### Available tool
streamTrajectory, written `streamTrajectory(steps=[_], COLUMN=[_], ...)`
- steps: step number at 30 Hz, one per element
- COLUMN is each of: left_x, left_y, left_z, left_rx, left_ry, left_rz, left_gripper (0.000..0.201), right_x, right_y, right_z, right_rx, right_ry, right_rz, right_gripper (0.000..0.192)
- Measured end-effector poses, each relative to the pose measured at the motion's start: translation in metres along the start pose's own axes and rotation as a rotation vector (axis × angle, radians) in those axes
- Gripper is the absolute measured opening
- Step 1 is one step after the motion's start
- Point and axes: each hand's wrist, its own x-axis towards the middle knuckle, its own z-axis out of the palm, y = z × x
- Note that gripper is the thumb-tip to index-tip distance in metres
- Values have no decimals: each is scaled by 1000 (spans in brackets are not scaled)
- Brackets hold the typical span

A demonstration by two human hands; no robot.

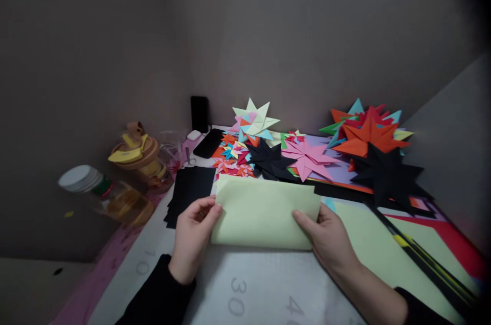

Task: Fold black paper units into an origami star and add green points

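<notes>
A folded sheet of pale green paper is held up above the white table mat, its folded edge toward me. My left hand pinches its left side between thumb and fingers. On the right side, my right hand grips it, thumb on the front face and fingers behind. The two layers at the top do not line up exactly at the corners. Just left of the paper lies a stack of black sheets. Pale green sheets lie flat to the right, beyond my right hand.
Folded paper stars in many colours pile up at the back, with more stars at back right. Black and yellow scissors lie on the right. A jar, a lidded cup and a phone stand or lie left.
</notes>
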Motion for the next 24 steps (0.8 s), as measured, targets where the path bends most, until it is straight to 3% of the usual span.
streamTrajectory(steps=[9, 18, 24], left_x=[-4, -9, -9], left_y=[1, 4, 3], left_z=[-5, -4, -2], left_rx=[79, 46, -65], left_ry=[102, 44, 33], left_rz=[53, 75, 40], left_gripper=[22, 20, 26], right_x=[-5, -7, -8], right_y=[-3, -11, -10], right_z=[3, 5, 4], right_rx=[43, 129, 116], right_ry=[-28, 135, 154], right_rz=[68, 130, 96], right_gripper=[37, 36, 38])
